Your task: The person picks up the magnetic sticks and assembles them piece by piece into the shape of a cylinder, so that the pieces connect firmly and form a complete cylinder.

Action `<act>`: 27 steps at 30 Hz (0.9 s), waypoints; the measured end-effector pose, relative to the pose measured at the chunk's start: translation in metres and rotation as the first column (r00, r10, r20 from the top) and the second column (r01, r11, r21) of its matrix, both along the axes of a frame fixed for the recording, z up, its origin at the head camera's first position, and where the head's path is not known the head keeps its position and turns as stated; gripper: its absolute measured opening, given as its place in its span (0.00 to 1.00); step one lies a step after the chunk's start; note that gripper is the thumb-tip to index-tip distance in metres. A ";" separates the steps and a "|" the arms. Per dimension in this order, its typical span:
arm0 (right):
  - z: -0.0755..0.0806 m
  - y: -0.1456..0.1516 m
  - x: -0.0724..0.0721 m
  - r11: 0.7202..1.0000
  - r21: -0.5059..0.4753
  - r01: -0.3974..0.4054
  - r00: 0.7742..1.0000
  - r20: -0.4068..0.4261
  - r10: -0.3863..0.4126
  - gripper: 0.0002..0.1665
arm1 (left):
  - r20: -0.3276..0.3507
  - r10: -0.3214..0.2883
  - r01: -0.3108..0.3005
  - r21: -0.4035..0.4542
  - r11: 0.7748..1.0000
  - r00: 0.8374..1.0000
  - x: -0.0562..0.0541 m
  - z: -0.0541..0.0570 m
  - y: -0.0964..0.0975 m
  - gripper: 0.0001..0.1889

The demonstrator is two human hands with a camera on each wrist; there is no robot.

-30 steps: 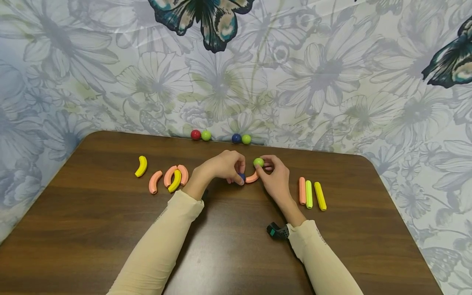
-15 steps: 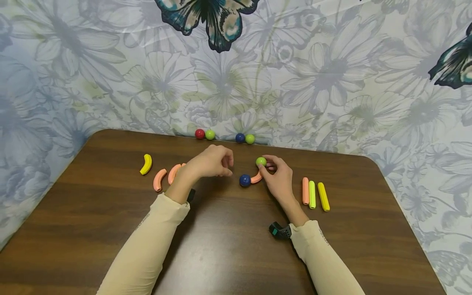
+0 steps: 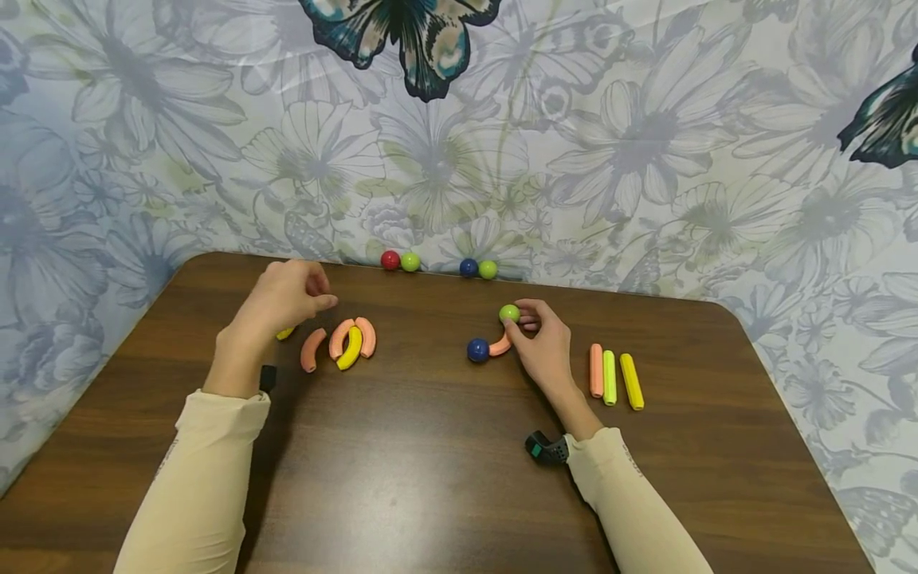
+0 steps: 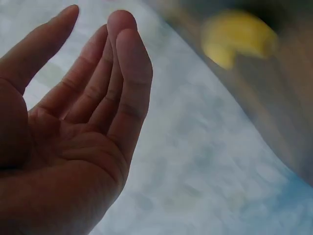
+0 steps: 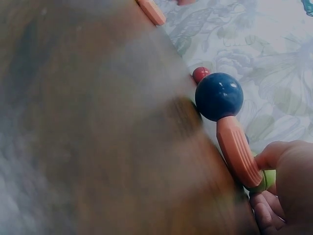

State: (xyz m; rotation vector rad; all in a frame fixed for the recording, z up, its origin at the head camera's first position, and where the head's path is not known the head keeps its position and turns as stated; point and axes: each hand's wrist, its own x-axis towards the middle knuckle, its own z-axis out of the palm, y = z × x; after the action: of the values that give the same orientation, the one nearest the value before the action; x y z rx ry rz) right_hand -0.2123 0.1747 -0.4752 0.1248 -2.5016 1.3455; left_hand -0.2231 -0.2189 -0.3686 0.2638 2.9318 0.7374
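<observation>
My right hand pinches a green ball between thumb and fingers. That ball is joined to a curved orange piece, which has a dark blue ball at its other end. The right wrist view shows the grooved orange piece running between the blue ball and the held ball. My left hand is over the table's left side, its fingers loosely bent and holding nothing. A curved yellow piece lies partly hidden beneath it; in the left wrist view this yellow piece is blurred, apart from the fingers.
Several curved pieces, including an orange one and a yellow one, lie right of the left hand. Straight orange, lime and yellow sticks lie at right. Red, green and blue balls line the back edge.
My left hand has let go of the blue ball and moved left, to above the lone curved yellow piece. The right hand keeps its pinch on the green ball, almost still.
</observation>
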 end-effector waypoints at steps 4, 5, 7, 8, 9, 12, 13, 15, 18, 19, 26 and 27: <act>0.001 0.000 0.000 1.000 0.003 0.002 1.000 -0.002 -0.002 0.21 | -0.021 0.133 -0.134 -0.048 0.990 0.991 0.004 -0.008 -0.029 0.18; 0.001 0.000 0.001 1.000 0.002 0.004 1.000 0.000 -0.004 0.21 | -0.020 0.166 -0.167 -0.063 0.984 0.986 0.004 -0.010 -0.034 0.20; 0.001 0.001 0.001 1.000 0.003 0.004 1.000 -0.001 -0.004 0.21 | 0.000 0.222 -0.221 -0.088 0.971 0.975 0.005 -0.014 -0.041 0.23; 0.001 0.001 0.001 1.000 0.004 0.005 1.000 -0.002 -0.005 0.21 | 0.021 0.244 -0.240 -0.102 0.965 0.970 0.005 -0.015 -0.044 0.24; 0.000 0.001 0.001 1.000 0.004 0.006 1.000 -0.003 -0.006 0.22 | 0.047 0.259 -0.253 -0.111 0.961 0.965 0.005 -0.016 -0.046 0.25; 0.000 0.002 0.001 1.000 0.008 0.008 1.000 -0.016 -0.007 0.22 | 0.121 0.282 -0.269 -0.112 0.957 0.952 0.004 -0.020 -0.050 0.27; 0.000 0.002 0.001 1.000 0.009 0.009 1.000 -0.020 -0.009 0.22 | 0.137 0.287 -0.274 -0.108 0.956 0.948 0.003 -0.020 -0.051 0.27; -0.001 0.002 0.000 1.000 0.011 0.011 1.000 -0.024 -0.011 0.22 | 0.147 0.292 -0.279 -0.103 0.955 0.945 0.003 -0.022 -0.052 0.26; -0.001 0.001 0.000 1.000 0.009 0.009 1.000 -0.021 -0.009 0.22 | 0.132 0.302 -0.290 -0.099 0.952 0.944 0.002 -0.026 -0.053 0.25; -0.001 0.001 0.000 1.000 0.008 0.008 1.000 -0.018 -0.008 0.22 | 0.126 0.304 -0.293 -0.098 0.951 0.944 0.002 -0.027 -0.053 0.25; 0.001 -0.001 0.000 1.000 0.008 -0.002 1.000 -0.007 0.002 0.22 | 0.104 0.318 -0.310 -0.086 0.947 0.942 0.002 -0.036 -0.052 0.21; 0.001 -0.002 0.000 1.000 0.008 -0.005 1.000 -0.003 0.005 0.22 | 0.095 0.319 -0.311 -0.084 0.947 0.943 0.001 -0.037 -0.052 0.21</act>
State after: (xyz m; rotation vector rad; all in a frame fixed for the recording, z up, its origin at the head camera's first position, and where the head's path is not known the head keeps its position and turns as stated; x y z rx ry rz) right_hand -0.2121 0.1730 -0.4740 0.1349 -2.5059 1.3364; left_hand -0.2217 -0.2708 -0.4052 -0.2516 2.9198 0.6612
